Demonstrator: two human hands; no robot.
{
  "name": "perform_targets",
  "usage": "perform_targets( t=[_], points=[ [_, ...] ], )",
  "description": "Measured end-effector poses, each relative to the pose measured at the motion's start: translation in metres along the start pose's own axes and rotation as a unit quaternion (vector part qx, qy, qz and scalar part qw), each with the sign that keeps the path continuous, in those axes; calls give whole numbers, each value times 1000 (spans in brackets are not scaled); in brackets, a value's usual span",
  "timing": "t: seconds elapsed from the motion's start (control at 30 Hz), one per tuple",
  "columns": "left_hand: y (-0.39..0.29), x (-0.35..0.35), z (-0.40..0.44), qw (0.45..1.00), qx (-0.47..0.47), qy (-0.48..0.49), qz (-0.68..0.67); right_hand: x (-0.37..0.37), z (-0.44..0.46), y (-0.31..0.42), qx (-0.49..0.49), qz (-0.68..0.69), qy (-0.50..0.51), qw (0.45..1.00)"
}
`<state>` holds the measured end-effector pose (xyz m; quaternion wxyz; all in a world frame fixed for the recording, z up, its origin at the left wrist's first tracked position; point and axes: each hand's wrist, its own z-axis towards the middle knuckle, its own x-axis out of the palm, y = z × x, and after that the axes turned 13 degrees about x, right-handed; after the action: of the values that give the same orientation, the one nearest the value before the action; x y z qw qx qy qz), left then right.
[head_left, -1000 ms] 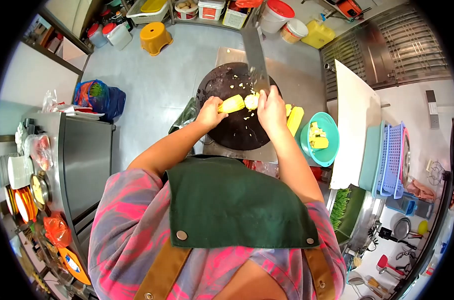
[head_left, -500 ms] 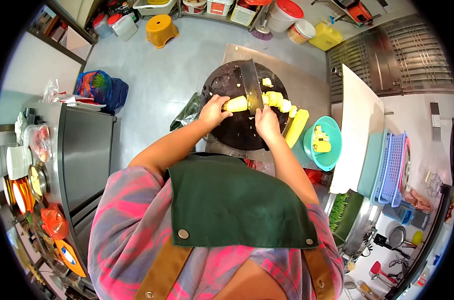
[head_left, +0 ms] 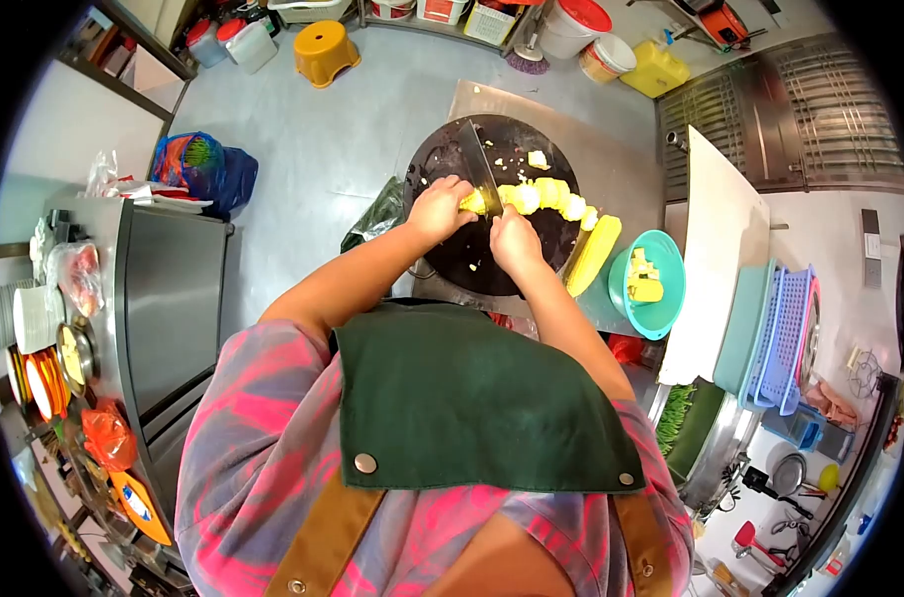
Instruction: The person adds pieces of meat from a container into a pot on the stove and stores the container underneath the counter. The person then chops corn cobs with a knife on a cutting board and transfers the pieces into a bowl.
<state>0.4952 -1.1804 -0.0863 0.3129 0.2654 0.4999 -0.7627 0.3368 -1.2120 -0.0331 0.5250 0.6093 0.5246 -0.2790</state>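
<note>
Corn [head_left: 473, 202] lies on the round dark board [head_left: 437, 164], clamped by the left hand [head_left: 440, 209]; the right hand [head_left: 517, 242] grips the cleaver [head_left: 476, 161]. Fingertips should stay curled back — the blade is very near. Cut pieces [head_left: 549, 192] crowd its right side, toward the bowl [head_left: 673, 295].

Short-sleeved shirt [head_left: 243, 428], mauve-grey with pink streaks; dark green apron bib [head_left: 482, 398], metal snaps [head_left: 364, 463] at eight and four o'clock; brown straps [head_left: 325, 537].
</note>
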Motion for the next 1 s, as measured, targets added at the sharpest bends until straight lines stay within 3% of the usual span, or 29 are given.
perform_targets(
  t=[0.13,0.17,0.23,0.37,0.4,0.43,0.5,0.53,0.57,0.63,0.67,0.8,0.9,0.93,1.0],
  points=[
    [4,0,10,997,6,74,12,1,15,-22,-74,84,-18,994],
    [4,-2,10,996,-5,89,9,-3,22,-26,92,215,159,959],
    [5,-4,12,993,-26,118,6,5,29,-38,108,350,194,910],
    [-5,-9,13,994,-75,71,-45,1,25,-38,67,260,43,962],
    [-6,-11,15,994,-36,92,-53,7,32,-47,40,247,-24,968],
    [0,-6,19,989,-49,138,-28,-8,24,-41,77,279,-4,957],
    [6,-4,23,981,-113,155,42,-18,18,-45,96,316,-14,944],
    [10,-16,31,963,-186,193,-37,-16,17,-50,77,320,-40,943],
    [25,-9,26,962,-224,146,-60,-13,13,-55,73,321,-41,943],
    [42,-10,19,877,-393,72,-268,-15,-1,-53,69,314,-40,946],
    [45,-12,16,861,-410,52,-297,-18,-11,-49,54,275,-51,959],
    [33,-13,6,890,-350,-5,-293,-16,-38,-33,15,174,-23,984],
    [26,0,1,975,-192,43,-102,-13,-50,-26,12,87,31,996],
    [20,4,-1,990,-135,2,-29,-11,-53,-26,11,90,35,995],
    [11,4,-2,991,-130,24,-7,-10,-55,-27,14,71,53,996]
  ],
)
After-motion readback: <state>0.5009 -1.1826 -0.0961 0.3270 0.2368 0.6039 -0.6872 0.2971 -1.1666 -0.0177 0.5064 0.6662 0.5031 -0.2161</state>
